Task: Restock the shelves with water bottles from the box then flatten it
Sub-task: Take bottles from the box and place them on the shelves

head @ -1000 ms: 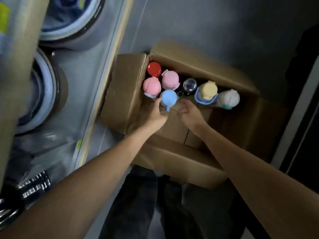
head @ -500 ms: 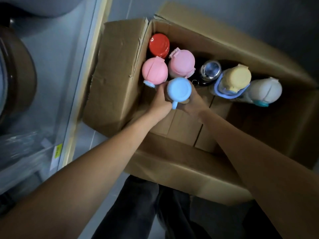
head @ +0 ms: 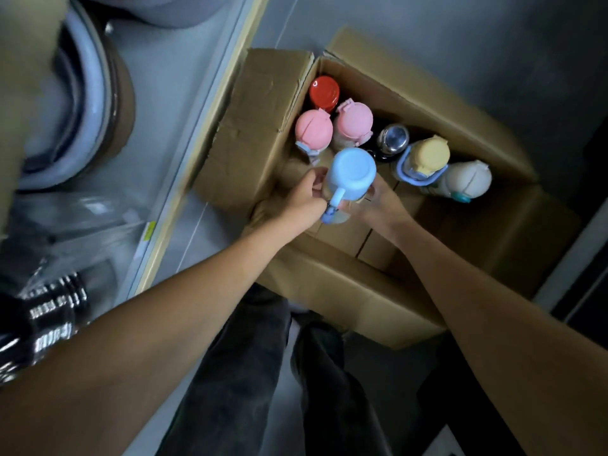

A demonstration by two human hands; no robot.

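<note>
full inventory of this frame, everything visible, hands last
box: 1, brown cardboard, on the floor by the shelf, flaps open
blue-lid bottle: 1, between both hands, box's near side
red-lid bottle: 1, box's far left corner
pink-lid bottles: 2, side by side, next to the red one
steel-cap bottle: 1, black body, mid row
yellow-lid bottle: 1, blue handle, right of the steel one
white-lid bottle: 1, row's right end
shelf: 1, grey, tan edge, left
round items: at least 2, grey-blue, on the shelf, blurred
trousers: dark, bottom centre
left hand: grips the blue-lid bottle
right hand: grips it too
</note>
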